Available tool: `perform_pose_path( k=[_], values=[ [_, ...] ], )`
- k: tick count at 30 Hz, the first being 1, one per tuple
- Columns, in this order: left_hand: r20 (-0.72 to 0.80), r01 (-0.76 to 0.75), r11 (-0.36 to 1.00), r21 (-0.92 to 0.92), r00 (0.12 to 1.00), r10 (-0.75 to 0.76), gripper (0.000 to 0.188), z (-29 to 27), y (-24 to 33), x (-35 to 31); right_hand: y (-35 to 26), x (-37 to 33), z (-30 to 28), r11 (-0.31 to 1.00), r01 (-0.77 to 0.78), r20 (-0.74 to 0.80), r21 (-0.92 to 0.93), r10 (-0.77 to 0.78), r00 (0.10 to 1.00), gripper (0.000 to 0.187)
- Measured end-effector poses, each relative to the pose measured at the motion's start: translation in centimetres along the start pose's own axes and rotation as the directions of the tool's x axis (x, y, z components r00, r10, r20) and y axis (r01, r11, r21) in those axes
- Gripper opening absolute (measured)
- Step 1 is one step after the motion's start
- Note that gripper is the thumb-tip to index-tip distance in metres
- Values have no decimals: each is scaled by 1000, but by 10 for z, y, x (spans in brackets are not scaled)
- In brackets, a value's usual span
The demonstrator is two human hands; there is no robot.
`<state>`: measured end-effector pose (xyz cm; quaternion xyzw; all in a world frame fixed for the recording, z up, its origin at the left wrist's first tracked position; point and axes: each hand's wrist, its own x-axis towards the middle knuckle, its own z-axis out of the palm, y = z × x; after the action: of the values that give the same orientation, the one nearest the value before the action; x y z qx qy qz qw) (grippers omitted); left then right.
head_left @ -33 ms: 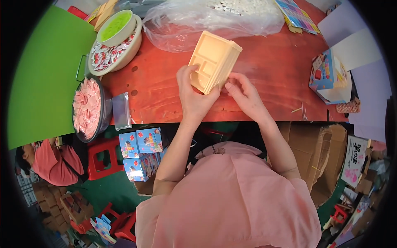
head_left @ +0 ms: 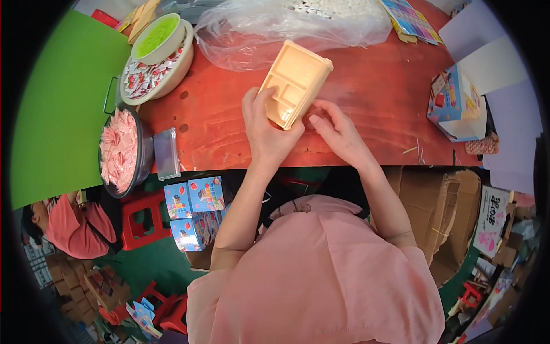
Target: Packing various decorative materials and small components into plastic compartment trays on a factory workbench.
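Observation:
Tilted above the table is a cream plastic tray stack (head_left: 291, 86) with moulded compartments, several trays nested together. My left hand (head_left: 268, 123) grips its lower left part, fingers wrapped on the front side. Beside the lower right edge of the stack, my right hand (head_left: 339, 133) is loosely curved, thumb and forefinger apart. No object shows in it, and whether its fingertips touch the stack I cannot tell.
The red table (head_left: 378, 114) carries a clear plastic bag (head_left: 240, 40) at the back. On the left stand a bowl of green pieces (head_left: 157, 40), a basin of packets (head_left: 157, 86) and a black tub of pink packets (head_left: 119, 149). A blue printed box (head_left: 450, 109) stands at right.
The tray stack and my left hand sit very slightly farther left and up. My right fingers have shifted a little against the stack's edge. The rest looks the same.

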<state>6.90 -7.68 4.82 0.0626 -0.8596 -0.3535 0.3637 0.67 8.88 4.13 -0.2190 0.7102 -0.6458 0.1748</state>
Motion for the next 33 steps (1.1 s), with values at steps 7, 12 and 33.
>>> perform_pose_path(
  k=[7, 12, 33],
  values=[
    [253, -138, 988, -64, 956, 150, 85, -6, -18, 12, -10, 4, -46, 413, 411, 57, -813, -645, 762, 22],
    [352, -105, 992, 76, 933, 72, 86, -19, -18, 30, -23, 2, -53, 393, 424, 99, -816, -628, 772, 19],
    [573, 743, 241, -624, 645, -505, 59, 25, -17, -36, -12, -12, -39, 872, 62, -39, -486, -93, 995, 74]
  ],
)
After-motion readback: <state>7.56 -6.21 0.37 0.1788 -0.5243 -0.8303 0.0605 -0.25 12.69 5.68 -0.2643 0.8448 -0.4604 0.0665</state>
